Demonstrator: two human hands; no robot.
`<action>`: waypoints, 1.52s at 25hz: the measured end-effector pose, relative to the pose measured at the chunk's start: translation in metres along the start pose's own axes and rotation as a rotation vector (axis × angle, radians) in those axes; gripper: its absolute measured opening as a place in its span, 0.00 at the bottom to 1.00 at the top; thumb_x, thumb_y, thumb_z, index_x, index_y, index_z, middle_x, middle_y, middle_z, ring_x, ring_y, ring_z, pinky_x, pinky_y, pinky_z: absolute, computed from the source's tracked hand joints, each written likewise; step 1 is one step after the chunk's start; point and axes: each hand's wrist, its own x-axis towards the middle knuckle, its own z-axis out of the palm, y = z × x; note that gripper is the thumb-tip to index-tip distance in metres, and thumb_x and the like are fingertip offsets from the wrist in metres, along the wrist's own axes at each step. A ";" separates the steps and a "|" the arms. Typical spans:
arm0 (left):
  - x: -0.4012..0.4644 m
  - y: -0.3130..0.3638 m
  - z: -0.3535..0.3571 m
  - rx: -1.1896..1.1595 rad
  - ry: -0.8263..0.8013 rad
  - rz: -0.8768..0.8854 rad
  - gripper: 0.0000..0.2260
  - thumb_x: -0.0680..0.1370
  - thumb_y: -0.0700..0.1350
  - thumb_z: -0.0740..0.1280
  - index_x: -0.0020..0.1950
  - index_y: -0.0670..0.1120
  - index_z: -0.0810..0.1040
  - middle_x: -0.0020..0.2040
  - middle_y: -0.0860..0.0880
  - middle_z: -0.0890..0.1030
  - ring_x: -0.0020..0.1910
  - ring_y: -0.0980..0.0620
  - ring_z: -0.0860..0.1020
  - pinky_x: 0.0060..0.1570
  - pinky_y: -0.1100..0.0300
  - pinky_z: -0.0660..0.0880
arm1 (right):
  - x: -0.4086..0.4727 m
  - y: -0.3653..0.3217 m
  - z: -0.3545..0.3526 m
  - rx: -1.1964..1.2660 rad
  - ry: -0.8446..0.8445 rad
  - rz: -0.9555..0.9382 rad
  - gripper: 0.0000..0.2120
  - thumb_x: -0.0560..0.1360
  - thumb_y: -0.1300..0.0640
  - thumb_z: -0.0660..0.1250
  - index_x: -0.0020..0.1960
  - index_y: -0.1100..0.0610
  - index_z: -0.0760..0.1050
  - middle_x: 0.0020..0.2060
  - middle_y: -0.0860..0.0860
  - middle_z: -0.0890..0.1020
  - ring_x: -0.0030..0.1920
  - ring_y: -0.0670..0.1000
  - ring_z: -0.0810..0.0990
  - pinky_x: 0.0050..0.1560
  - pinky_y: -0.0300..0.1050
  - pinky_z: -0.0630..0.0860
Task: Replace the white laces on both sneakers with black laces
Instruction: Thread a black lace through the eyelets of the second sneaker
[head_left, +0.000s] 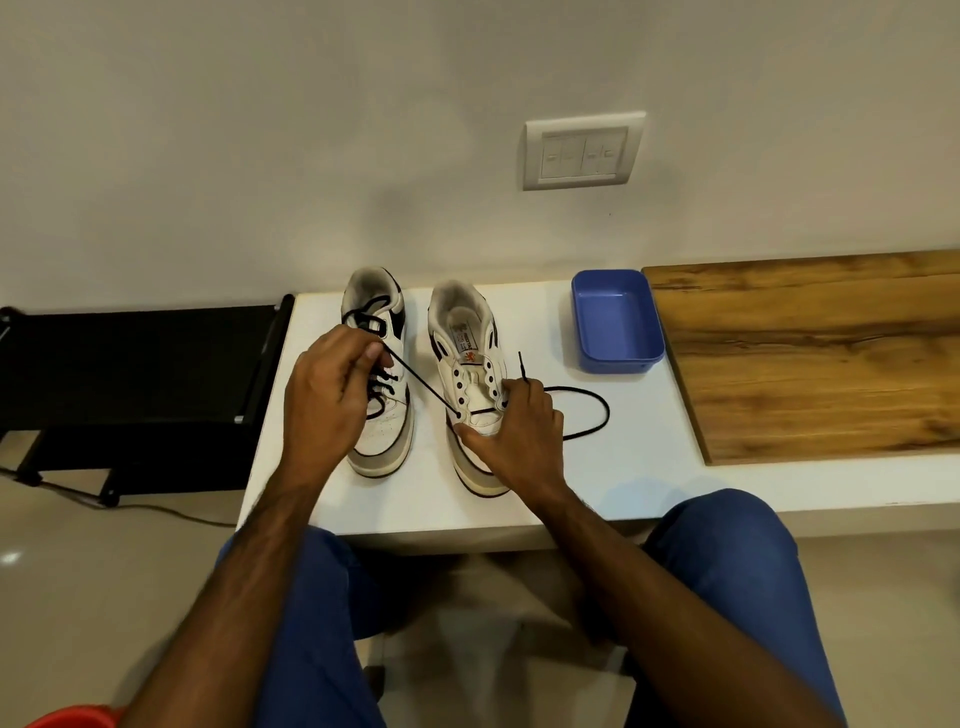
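Two white sneakers stand side by side on the white table (649, 467), toes toward me. The left sneaker (384, 436) is laced with a black lace. The right sneaker (470, 332) has open eyelets and a black lace (597, 415) through its lowest pair. One end runs taut up to my left hand (332, 395), which pinches it above the left sneaker. The other end loops on the table to the right, its tip sticking up beside my right hand (519, 441). My right hand grips the right sneaker's toe part, thumb on its left side.
A blue plastic tub (615, 322) stands right of the sneakers near the wall. A wooden board (810, 353) covers the table's right part. A black rack (140, 364) stands at the left. A switch plate (582, 150) is on the wall. My knees are under the table's front edge.
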 end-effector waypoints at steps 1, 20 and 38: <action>0.002 0.003 -0.006 -0.004 0.015 0.029 0.12 0.84 0.43 0.60 0.45 0.43 0.79 0.43 0.49 0.79 0.43 0.49 0.78 0.43 0.51 0.75 | -0.001 -0.001 -0.001 0.001 -0.002 0.005 0.37 0.66 0.31 0.72 0.64 0.54 0.69 0.58 0.49 0.73 0.60 0.51 0.72 0.58 0.47 0.67; 0.116 0.204 -0.143 -0.577 0.016 -0.097 0.17 0.82 0.32 0.58 0.54 0.45 0.85 0.38 0.49 0.80 0.33 0.56 0.70 0.33 0.61 0.66 | 0.039 -0.199 -0.292 0.716 -0.096 -0.516 0.14 0.86 0.62 0.54 0.69 0.56 0.72 0.40 0.51 0.85 0.37 0.46 0.78 0.46 0.41 0.75; 0.066 0.185 -0.095 -0.426 -0.122 -0.065 0.07 0.82 0.44 0.68 0.53 0.49 0.86 0.32 0.49 0.77 0.30 0.57 0.72 0.32 0.65 0.68 | 0.005 -0.108 -0.258 0.530 -0.328 -0.175 0.11 0.83 0.61 0.62 0.55 0.58 0.83 0.40 0.51 0.85 0.36 0.44 0.80 0.37 0.36 0.71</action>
